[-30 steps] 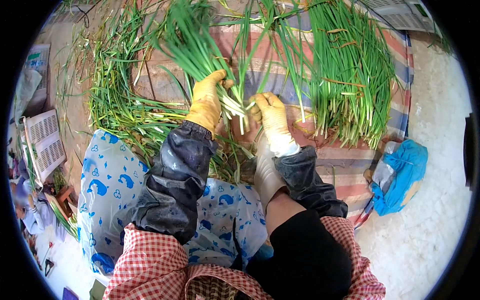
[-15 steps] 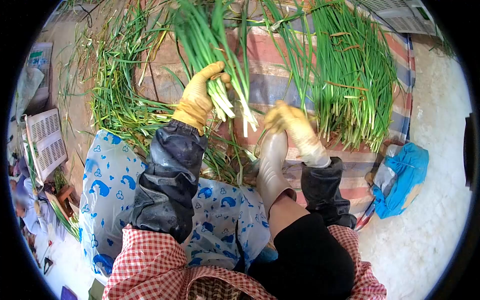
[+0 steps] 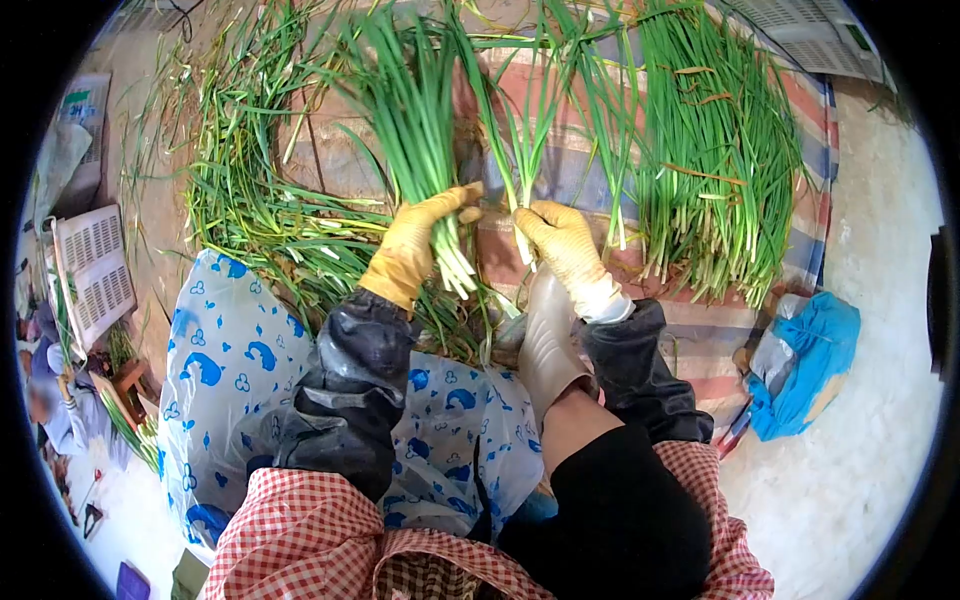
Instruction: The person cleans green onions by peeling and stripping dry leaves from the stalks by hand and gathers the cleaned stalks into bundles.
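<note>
At upper centre, the left hand point(image 3: 412, 240) clasps a bunch of greens point(image 3: 408, 115) running toward the frame's top; just right of it, the right hand point(image 3: 562, 242) pinches nearly parallel stalks point(image 3: 525, 165) near their pale ends.

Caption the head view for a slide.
Gloved left hand grips bundled green stalks; right hand pinches a few loose stalks over a striped sheet.

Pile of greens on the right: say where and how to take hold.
Take a handful of the pile by its pale stems, probably best from the near side: the stem ends point that way, with striped cloth exposed before them, while the long leaves overlap beyond.
</note>
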A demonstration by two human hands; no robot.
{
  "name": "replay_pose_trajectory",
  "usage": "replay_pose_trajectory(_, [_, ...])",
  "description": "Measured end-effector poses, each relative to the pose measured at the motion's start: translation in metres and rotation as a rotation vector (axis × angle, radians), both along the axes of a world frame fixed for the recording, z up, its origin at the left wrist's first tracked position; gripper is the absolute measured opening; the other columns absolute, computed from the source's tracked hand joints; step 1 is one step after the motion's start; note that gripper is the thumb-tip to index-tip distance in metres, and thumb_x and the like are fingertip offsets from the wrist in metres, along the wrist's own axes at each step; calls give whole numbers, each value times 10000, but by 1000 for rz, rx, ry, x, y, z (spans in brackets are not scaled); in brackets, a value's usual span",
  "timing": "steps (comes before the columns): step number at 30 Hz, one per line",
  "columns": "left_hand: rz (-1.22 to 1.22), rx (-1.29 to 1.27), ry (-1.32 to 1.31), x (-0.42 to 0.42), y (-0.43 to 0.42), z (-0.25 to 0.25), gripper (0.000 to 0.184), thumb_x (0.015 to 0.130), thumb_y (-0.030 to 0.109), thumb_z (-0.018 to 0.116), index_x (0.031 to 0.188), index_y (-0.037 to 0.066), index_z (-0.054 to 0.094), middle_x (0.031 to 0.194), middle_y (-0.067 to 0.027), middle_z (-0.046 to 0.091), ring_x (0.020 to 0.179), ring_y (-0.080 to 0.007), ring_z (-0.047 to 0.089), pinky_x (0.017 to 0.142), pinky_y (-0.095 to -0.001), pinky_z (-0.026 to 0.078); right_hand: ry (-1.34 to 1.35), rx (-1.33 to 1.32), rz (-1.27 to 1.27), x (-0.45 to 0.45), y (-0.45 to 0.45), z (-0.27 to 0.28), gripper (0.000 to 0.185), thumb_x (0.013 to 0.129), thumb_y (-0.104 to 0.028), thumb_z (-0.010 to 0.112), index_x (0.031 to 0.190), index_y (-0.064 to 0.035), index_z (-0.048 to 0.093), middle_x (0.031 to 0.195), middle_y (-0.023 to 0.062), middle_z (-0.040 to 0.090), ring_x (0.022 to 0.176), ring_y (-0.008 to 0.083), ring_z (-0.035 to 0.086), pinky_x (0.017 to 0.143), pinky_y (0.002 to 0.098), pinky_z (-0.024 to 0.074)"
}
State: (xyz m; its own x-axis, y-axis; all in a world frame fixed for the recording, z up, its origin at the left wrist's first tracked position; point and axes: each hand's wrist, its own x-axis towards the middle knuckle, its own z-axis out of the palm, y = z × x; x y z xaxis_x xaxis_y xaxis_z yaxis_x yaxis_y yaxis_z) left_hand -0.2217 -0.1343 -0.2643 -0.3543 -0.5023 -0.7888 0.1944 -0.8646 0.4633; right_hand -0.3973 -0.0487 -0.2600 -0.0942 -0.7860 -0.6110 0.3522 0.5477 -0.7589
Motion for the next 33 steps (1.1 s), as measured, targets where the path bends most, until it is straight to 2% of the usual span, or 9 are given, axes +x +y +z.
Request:
replay_pose_trajectory(4, [-36,58,-77,-19,7,-15,178,830,126,648,970,18,635,873,-84,665,737,-201,633,693,-335,536,282,-11,258,10,5,-9,237,878,-231,590,922,-11,668,603,66,597,518,123,550,488,278,430])
replay_pose_trajectory(6, [-39,132,-130,-22,5,-21,163,821,118,646,949,17,638,855,-88,666,731,-214,632,690,-339,537,416,-79,309,12,5,-6,206,890,-186,595,909,10,655,627,-9,568,555,57,497,497,221,402])
replay_pose_trajectory(8, [-32,191,-118,-18,1,-23,162,810,98,644,950,18,638,857,-97,665,732,-226,633,700,-354,537,327,-82,243,10,9,-22,258,853,-263,594,946,-33,665,675,137,627,584,210,596,579,332,472])
replay_pose_trajectory(13, [74,214,132,-14,-3,-25,298,834,138,638,1085,-8,567,986,-149,656,833,-320,637,806,-406,526,455,-4,242,3,15,-42,263,848,-270,596,898,-21,662,681,148,624,615,227,604,602,338,474])
replay_pose_trajectory(21, [-65,83,-39,-19,-13,-21,359,828,116,618,1143,-48,565,1049,-147,652,934,-270,639,832,-374,520,354,-26,81,0,21,-51,243,852,-234,596,896,-6,664,681,82,647,587,120,563,557,272,448])
replay_pose_trajectory(25, [-7,56,75,25,-30,-4,398,820,147,618,1159,-50,547,904,-89,651,767,-202,624,700,-332,535,305,20,-7,-21,28,-52,256,848,-265,593,929,-32,666,724,104,660,589,165,591,570,304,460])
replay_pose_trajectory(27, [71,66,145,32,-31,2,371,829,141,618,1156,-21,549,785,-47,618,702,-161,618,652,-283,537,839,-95,287,-19,28,-41,277,826,-316,590,855,-52,664,730,140,648,623,274,621,592,369,481])
replay_pose_trajectory(31, [-89,-3,-60,7,-28,1,330,852,224,652,1112,36,575,995,-92,674,660,-135,620,536,-293,540,1189,-341,615,8,15,-13,290,789,-342,581,692,-72,626,683,127,621,647,335,619,586,436,490])
replay_pose_trajectory(33, [-173,-35,-154,-6,-31,-7,286,854,217,640,1078,43,604,777,-61,667,521,-129,585,449,-287,512,1192,-369,695,21,9,-3,264,781,-315,585,674,-74,604,668,123,611,640,340,612,578,440,483])
